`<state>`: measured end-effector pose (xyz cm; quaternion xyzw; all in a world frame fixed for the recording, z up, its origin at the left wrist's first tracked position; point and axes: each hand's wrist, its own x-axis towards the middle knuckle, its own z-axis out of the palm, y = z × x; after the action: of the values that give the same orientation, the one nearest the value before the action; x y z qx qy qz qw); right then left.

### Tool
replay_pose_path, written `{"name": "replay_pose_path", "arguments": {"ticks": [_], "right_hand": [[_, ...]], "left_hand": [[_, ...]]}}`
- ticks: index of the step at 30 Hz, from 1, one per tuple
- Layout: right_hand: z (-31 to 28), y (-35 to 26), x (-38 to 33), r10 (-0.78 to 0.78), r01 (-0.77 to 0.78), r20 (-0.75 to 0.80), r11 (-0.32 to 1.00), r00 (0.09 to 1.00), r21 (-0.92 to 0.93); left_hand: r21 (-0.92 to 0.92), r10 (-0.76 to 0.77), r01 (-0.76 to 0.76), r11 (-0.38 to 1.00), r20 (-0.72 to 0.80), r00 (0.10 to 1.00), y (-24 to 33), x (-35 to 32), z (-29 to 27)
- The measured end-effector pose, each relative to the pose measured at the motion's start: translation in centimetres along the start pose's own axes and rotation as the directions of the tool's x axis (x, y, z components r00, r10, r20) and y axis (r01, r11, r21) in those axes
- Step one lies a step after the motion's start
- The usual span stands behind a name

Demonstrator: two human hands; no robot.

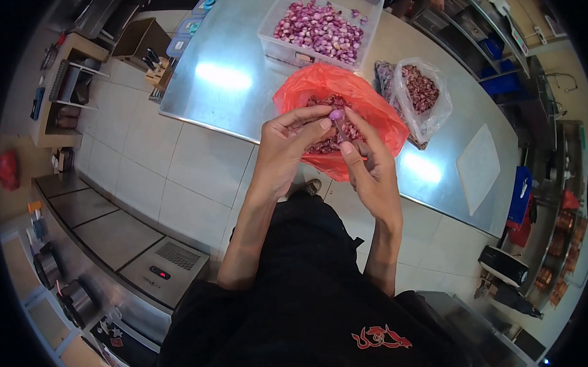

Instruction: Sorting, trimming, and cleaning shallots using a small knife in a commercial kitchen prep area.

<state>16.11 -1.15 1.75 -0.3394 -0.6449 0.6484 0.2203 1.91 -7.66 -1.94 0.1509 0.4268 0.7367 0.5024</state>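
Note:
Over the red plastic bag, my two hands meet at a small purple shallot. My left hand pinches the shallot between thumb and fingertips. My right hand is closed, its index fingertip close to the shallot. A thin blade-like piece runs from the shallot toward my right thumb; its handle, if any, is hidden. Inside the open red bag lie reddish-brown skins, partly covered by my hands. The bag hangs at the near edge of the steel table.
Beyond the bag stands a clear plastic box of peeled purple shallots. To its right, a clear bag holds darker, unpeeled-looking shallots. A white sheet or board lies at the table's right. A knife block stands off the left end.

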Motion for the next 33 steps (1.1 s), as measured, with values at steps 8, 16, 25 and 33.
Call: {"name": "replay_pose_path", "arguments": {"ticks": [8,16,25,33], "right_hand": [[-0.2,0.5,-0.1,-0.025,0.025,-0.044,1.000,0.999,-0.008],[0.0,0.7,0.8,-0.018,0.026,-0.111,0.998,0.994,0.064],[-1.0,3.0,0.9,-0.127,0.071,-0.235,0.970,0.964,-0.232],[-1.3,4.2,0.9,-0.049,-0.002,-0.335,0.989,0.941,-0.148]], "left_hand": [[-0.063,-0.041,0.041,0.997,0.009,0.999,1.0,0.0,0.8],[-0.101,-0.062,0.066,0.993,0.043,0.997,0.9,0.6,0.2],[-0.071,-0.073,0.077,0.995,0.052,0.996,1.1,1.2,-0.5],[0.013,-0.089,0.089,0.996,-0.022,0.996,0.8,1.1,0.3]]}}
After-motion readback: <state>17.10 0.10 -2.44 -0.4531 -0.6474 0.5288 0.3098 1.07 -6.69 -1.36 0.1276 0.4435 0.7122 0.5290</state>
